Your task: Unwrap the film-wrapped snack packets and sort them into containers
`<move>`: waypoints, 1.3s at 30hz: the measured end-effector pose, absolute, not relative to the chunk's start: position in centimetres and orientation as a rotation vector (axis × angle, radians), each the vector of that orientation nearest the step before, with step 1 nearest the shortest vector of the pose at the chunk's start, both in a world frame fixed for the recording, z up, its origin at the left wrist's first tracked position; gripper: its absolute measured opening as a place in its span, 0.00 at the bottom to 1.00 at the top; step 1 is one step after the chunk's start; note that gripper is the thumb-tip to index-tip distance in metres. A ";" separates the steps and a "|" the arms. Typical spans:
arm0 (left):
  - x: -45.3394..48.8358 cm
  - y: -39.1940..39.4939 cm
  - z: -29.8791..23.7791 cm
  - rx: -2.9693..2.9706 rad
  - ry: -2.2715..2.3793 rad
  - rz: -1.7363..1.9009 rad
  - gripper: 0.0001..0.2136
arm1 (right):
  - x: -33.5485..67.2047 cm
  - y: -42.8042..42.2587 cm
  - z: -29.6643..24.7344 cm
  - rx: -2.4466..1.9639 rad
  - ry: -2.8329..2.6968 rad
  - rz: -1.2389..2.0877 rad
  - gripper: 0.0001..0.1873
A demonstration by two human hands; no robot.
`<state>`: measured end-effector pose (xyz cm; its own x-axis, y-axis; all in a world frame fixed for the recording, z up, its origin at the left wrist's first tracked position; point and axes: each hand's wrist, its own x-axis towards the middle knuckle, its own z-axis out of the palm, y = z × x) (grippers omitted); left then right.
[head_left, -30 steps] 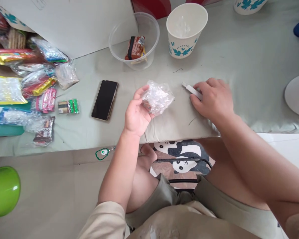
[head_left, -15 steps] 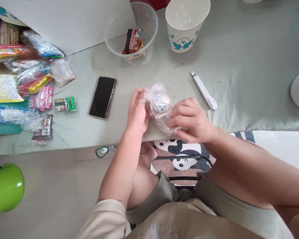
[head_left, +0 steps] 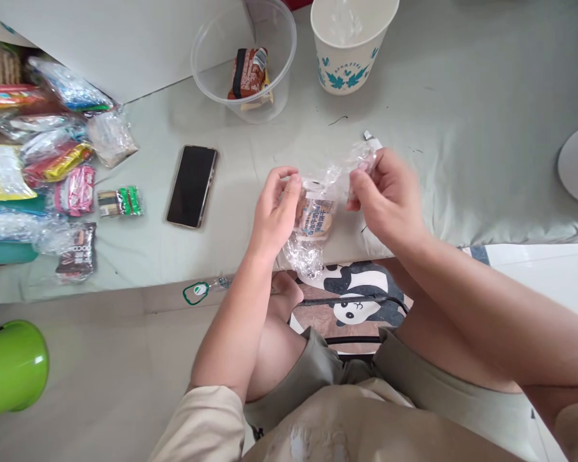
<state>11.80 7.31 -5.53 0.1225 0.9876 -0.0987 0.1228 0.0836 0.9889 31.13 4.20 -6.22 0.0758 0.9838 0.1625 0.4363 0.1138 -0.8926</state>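
My left hand (head_left: 280, 204) grips the left side of a small wrapped snack packet (head_left: 316, 218), which has blue lettering and a pale biscuit picture. Clear crinkled plastic wrap (head_left: 306, 255) hangs below the packet and also stretches up from it to the right. Pinched between the thumb and fingers of my right hand (head_left: 383, 192) is the upper right end of that clear wrap. A white utility knife (head_left: 372, 139) lies behind my right hand, mostly hidden by it.
Behind my hands stand a clear plastic tub (head_left: 282, 83) holding wrapped snacks and a paper cup (head_left: 347, 64) with teal leaves. A black phone (head_left: 191, 186) lies to the left, near a heap of packaged snacks (head_left: 74, 189). A green bin (head_left: 14, 366) is on the floor.
My right hand has moved up from the wrap's lower end to its upper right end, pulling the plastic out sideways. The packet has turned, its lettering now showing; the knife is now mostly covered.
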 end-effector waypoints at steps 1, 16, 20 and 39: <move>11.6 7.4 -5.5 1.324 1.262 1.001 0.27 | 31.4 4.5 -6.7 -1.457 -1.467 0.789 0.19; 11.5 6.7 -3.9 1.928 1.227 1.361 0.10 | 31.4 5.2 -5.2 -1.343 -1.117 0.781 0.15; 12.8 5.0 -2.4 2.193 0.929 1.116 0.06 | 30.7 3.7 -4.1 -1.286 -1.352 0.999 0.21; 13.0 5.4 -1.6 1.947 1.640 0.405 0.19 | 35.2 3.5 -2.9 -2.113 -1.781 0.135 0.25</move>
<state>12.99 5.36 -1.59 0.2079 0.9706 -0.1210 0.8026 -0.0986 0.5883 35.17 3.49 -2.92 0.1956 0.9669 0.1639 0.9313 -0.1307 -0.3401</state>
